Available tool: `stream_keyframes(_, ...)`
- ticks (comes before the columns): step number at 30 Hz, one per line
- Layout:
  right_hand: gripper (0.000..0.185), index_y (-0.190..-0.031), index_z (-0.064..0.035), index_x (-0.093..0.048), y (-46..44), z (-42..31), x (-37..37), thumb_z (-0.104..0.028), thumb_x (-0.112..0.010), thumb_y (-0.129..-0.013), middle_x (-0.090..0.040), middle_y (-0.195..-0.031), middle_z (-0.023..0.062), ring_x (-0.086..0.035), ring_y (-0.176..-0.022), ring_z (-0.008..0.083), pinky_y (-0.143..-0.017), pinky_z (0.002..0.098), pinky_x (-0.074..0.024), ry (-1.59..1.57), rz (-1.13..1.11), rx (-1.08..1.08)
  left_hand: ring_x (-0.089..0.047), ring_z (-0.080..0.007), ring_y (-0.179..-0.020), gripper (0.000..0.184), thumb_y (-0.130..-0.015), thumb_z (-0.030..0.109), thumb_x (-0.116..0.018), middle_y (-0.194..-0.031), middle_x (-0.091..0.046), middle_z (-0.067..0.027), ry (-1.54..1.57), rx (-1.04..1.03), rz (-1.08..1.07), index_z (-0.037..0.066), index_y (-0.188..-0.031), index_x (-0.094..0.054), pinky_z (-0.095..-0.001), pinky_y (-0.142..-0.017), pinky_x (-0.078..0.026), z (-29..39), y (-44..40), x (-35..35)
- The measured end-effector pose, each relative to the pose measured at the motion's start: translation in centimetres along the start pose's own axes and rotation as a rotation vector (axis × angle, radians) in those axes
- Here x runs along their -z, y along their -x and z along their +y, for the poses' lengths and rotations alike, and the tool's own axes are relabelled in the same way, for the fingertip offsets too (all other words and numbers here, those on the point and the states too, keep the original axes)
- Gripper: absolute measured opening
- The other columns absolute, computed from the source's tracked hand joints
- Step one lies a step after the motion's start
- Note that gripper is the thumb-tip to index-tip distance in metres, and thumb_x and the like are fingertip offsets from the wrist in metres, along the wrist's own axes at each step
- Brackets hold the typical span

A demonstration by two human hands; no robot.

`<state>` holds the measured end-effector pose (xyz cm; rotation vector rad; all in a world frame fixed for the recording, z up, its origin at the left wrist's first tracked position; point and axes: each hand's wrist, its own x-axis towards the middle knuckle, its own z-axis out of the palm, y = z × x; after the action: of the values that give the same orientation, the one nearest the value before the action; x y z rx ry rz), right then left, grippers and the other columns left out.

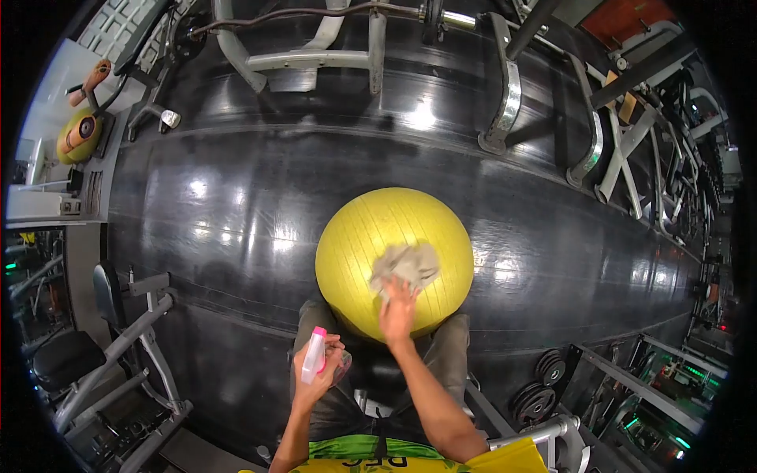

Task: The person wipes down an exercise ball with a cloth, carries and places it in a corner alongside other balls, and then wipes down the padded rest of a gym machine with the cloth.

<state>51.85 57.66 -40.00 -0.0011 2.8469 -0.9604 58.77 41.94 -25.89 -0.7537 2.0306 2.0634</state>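
A large yellow exercise ball [351, 236] rests on the dark floor between my knees. My right hand [398, 309] presses a crumpled greyish cloth [410, 264] against the top of the ball, its fingers partly covered by the fabric. To the left of the ball, above my thigh, my left hand [322, 370] is wrapped around a spray bottle [315, 355] with a white body and a pink tip. Part of the bottle is hidden by my fingers.
A bench frame with a barbell [315, 12] stands beyond the ball. Exercise machines [130, 347] line the left side, and weight plates [536, 402] hang on a rack at lower right. A mirror [35, 276] is at far left. The dark floor [213, 197] shines with reflected light.
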Motion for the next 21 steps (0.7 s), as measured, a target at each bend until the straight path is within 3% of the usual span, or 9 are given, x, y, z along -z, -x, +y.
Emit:
stream_keyframes(4, 0.031, -0.111, -0.0088, -0.060, 4.9, -1.1, 0.1, -0.008, -0.059, -0.080, -0.060, -0.108, 0.0206, -0.052, -0.108, 0.0396, -0.097, 0.0534, -0.0343, -0.164, -0.109, 0.051, -0.058, -0.0090, -0.066, 0.021, -0.083, -0.002, -0.061, -0.086, -0.064, -0.0082, 0.055, 0.021, -0.004, -0.004, -0.103, -0.059, -0.0223, -0.061, -0.047, -0.2, -0.9, -0.9)
stream_keyframes(6, 0.023, -0.104, -0.0074, -0.061, 6.0, -1.0, 0.7, -0.023, -0.056, -0.088, -0.060, -0.086, 0.0204, -0.059, -0.087, 0.0332, -0.084, 0.0434, -0.0445, -0.256, -0.348, -0.376, -0.058, -0.0087, -0.066, 0.021, -0.083, -0.002, -0.061, -0.086, -0.064, -0.0082, 0.013, 0.000, -0.016, -0.004, -0.104, -0.059, -0.0220, -0.061, -0.047, 0.1, -0.5, -0.8)
stream_keyframes(8, 0.035, -0.099, -0.0050, -0.062, 4.7, 1.7, 2.5, -0.037, -0.051, -0.093, -0.059, -0.073, 0.0134, -0.056, -0.070, 0.0231, -0.073, 0.0342, -0.0463, -0.468, -0.330, -0.437, -0.058, -0.0087, -0.067, 0.022, -0.083, -0.002, -0.061, -0.087, -0.064, -0.0086, 0.011, 0.001, -0.031, -0.004, -0.104, -0.058, -0.0220, -0.061, -0.047, -0.3, -0.4, -0.6)
stream_keyframes(10, 0.045, -0.099, 0.0025, -0.061, 1.8, 4.2, 4.6, -0.041, -0.053, -0.092, -0.062, -0.091, 0.0152, -0.056, -0.088, 0.0188, -0.082, 0.0350, -0.0435, -0.592, -0.181, -0.604, -0.058, -0.0084, -0.067, 0.021, -0.083, -0.002, -0.061, -0.087, -0.064, -0.0086, 0.037, 0.017, -0.040, -0.005, -0.104, -0.058, -0.0219, -0.061, -0.047, -0.5, -0.5, -0.4)
stream_keyframes(12, 0.047, -0.117, 0.0027, -0.054, -2.7, 4.1, 7.5, -0.039, -0.049, -0.095, -0.058, -0.111, 0.0087, -0.052, -0.101, 0.0170, -0.089, 0.0317, -0.0411, -0.808, 0.278, -0.517, -0.058, -0.0082, -0.067, 0.021, -0.083, -0.002, -0.061, -0.087, -0.064, -0.0087, 0.068, 0.045, -0.052, -0.005, -0.104, -0.058, -0.0219, -0.061, -0.047, -0.6, -0.6, -0.2)
stream_keyframes(15, 0.049, -0.123, 0.0041, -0.052, -9.6, 8.1, 10.2, -0.035, -0.049, -0.094, -0.060, -0.115, 0.0195, -0.057, -0.107, 0.0306, -0.093, 0.0352, -0.0420, -0.413, 0.434, -0.373, -0.057, -0.0079, -0.066, 0.021, -0.084, -0.002, -0.060, -0.088, -0.064, -0.0087, 0.051, 0.054, -0.079, -0.004, -0.105, -0.058, -0.0218, -0.061, -0.047, -0.7, -1.2, -0.2)
stream_keyframes(18, 0.046, -0.121, 0.0025, -0.054, -14.3, 7.9, 10.3, -0.035, -0.049, -0.094, -0.060, -0.113, 0.0203, -0.056, -0.108, 0.0352, -0.094, 0.0355, -0.0409, -0.346, 0.365, -0.292, -0.057, -0.0078, -0.066, 0.022, -0.084, -0.001, -0.060, -0.089, -0.064, -0.0087, 0.024, 0.066, -0.070, -0.003, -0.105, -0.059, -0.0217, -0.061, -0.047, -0.7, -1.7, -0.3)
stream_keyframes(20, 0.036, -0.118, -0.0015, -0.056, -15.5, 6.2, 8.1, -0.026, -0.051, -0.092, -0.061, -0.113, 0.0198, -0.056, -0.109, 0.0336, -0.096, 0.0402, -0.0391, -0.237, 0.025, -0.421, -0.057, -0.0114, -0.067, 0.021, -0.084, -0.003, -0.058, -0.090, -0.062, -0.0121, -0.032, 0.061, -0.090, -0.005, -0.105, -0.058, -0.0251, -0.060, -0.048, -0.6, -1.9, -0.3)
stream_keyframes(21, 0.032, -0.116, -0.0028, -0.057, -15.1, 5.6, 5.6, -0.020, -0.052, -0.089, -0.060, -0.114, 0.0195, -0.055, -0.110, 0.0341, -0.099, 0.0427, -0.0367, -0.025, -0.005, -0.241, -0.057, -0.0114, -0.067, 0.021, -0.084, -0.003, -0.058, -0.090, -0.062, -0.0121, -0.031, 0.064, -0.086, -0.005, -0.105, -0.058, -0.0251, -0.060, -0.048, -0.6, -1.9, -0.3)
